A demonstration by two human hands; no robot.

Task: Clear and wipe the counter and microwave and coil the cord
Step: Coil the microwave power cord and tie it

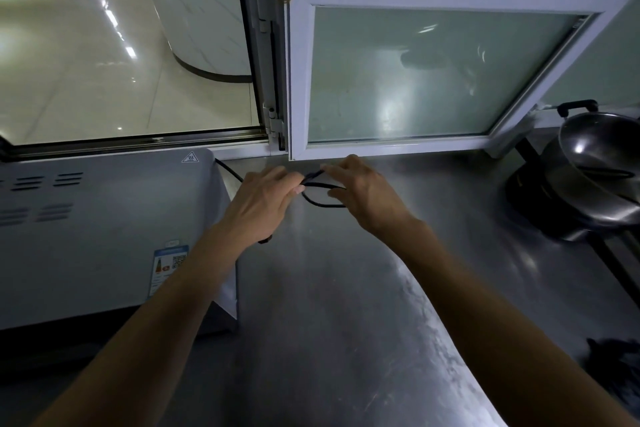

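A white microwave (97, 229) stands on the left of the steel counter (346, 305). Its black cord (320, 202) runs from the back right corner to my hands, where it forms a small loop above the counter. My left hand (263, 198) pinches the cord at the loop's left side, and a dark end of the cord pokes out below the wrist. My right hand (363, 194) grips the loop's right side with fingers curled around it. Both hands hover near the window frame at the counter's back edge.
An open white-framed window pane (433, 80) leans over the counter's back. A metal wok with a black handle (602, 163) sits on a burner at the right. A dark cloth-like thing (620, 367) lies at the right edge.
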